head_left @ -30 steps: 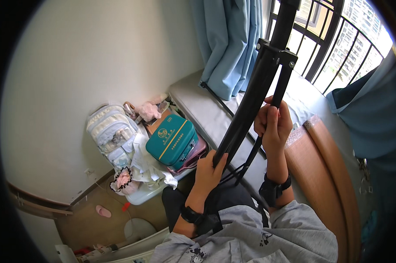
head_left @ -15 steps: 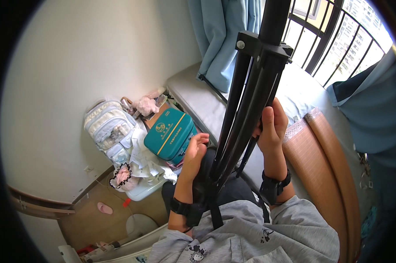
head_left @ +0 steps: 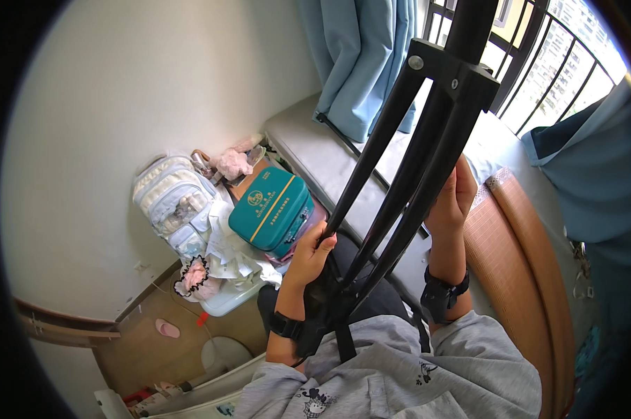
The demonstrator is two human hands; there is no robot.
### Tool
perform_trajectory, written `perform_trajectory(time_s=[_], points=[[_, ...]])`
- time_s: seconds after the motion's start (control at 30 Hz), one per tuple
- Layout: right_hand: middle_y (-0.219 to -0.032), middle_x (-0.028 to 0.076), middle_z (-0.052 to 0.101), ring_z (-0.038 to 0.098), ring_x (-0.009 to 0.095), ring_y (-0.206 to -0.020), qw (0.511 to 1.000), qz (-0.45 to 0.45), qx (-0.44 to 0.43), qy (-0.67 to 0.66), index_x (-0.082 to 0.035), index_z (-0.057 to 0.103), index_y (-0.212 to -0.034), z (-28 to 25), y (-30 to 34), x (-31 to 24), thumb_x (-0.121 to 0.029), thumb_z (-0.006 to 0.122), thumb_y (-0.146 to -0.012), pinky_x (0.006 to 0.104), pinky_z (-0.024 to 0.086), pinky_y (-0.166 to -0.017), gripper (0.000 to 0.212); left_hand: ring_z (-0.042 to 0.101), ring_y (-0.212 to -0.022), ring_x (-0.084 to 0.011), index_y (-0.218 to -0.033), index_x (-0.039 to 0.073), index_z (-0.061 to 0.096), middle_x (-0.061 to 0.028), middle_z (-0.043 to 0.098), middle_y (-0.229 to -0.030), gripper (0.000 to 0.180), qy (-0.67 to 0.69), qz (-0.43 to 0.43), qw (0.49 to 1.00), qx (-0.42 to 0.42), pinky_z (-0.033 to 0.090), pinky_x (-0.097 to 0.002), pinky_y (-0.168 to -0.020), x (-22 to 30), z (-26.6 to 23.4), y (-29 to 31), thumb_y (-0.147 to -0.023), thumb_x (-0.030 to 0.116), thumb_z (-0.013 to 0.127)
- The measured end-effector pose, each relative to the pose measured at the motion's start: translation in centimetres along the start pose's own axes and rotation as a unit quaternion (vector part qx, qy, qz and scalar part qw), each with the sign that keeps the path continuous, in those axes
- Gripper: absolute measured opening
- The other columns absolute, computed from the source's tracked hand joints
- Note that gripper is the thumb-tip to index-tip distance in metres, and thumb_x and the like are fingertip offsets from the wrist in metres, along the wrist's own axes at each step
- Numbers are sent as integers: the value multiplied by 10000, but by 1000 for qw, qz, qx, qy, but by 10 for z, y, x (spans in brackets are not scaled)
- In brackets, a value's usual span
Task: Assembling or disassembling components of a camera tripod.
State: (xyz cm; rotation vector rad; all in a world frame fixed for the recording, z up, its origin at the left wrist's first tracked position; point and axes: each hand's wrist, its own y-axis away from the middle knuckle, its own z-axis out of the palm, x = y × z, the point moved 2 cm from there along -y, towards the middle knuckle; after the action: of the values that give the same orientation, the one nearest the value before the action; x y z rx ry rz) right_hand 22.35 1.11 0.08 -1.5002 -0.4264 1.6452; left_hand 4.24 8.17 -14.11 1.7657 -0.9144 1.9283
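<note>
A black tripod (head_left: 423, 157) slants across the middle of the head view, its column rising past the upper edge and its feet pointing down toward my lap. The legs stand partly spread, with gaps between them below the hinged collar (head_left: 455, 73). My left hand (head_left: 310, 257) is closed round the leftmost leg, thumb over its front. On the other side, my right hand (head_left: 453, 199) is closed at the rightmost leg; that leg hides part of its fingers. Each wrist wears a black strapped device.
A green case (head_left: 270, 209) and a pale backpack (head_left: 174, 202) rest among clothes to the left. A grey mattress (head_left: 298, 133) lies ahead, with a rolled brown mat (head_left: 518, 265) on the right. Blue curtains (head_left: 361, 70) hang by the railing. A pink slipper (head_left: 167, 328) is on the floor.
The tripod legs have swung farther apart, and its collar has moved right and looks larger. My left hand, free before, has taken hold of a leg. My right hand has shifted slightly right.
</note>
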Motion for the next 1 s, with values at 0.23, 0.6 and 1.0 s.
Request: perform_trajectory(time_s=[0.23,0.6,1.0], points=[[-564,-21,338,278,18,-412,1000,-2,-19,-17,30,426,-1053,-4,0,4,-235,412,-898,154,211,-358,307,391,-646,-161,-755,20,464,-45,385,-696,216,-129,60,990,15,323,-244,-613,24,-2,-2,-826,215,523],[-556,-17,340,286,22,-403,999,20,-33,-21,36,425,-1055,-13,2,7,-217,405,-901,158,213,-358,297,424,-661,-182,-781,3,482,-69,424,-721,175,-163,40,986,17,350,-261,-611,30,-11,0,-814,167,533],[-566,-18,346,274,19,-432,998,51,-43,-9,54,421,-1062,-11,-2,-1,-205,407,-901,155,217,-376,306,380,-601,-125,-735,8,480,-35,370,-673,325,-194,89,977,26,303,-231,-550,26,-20,-4,-831,318,512]])
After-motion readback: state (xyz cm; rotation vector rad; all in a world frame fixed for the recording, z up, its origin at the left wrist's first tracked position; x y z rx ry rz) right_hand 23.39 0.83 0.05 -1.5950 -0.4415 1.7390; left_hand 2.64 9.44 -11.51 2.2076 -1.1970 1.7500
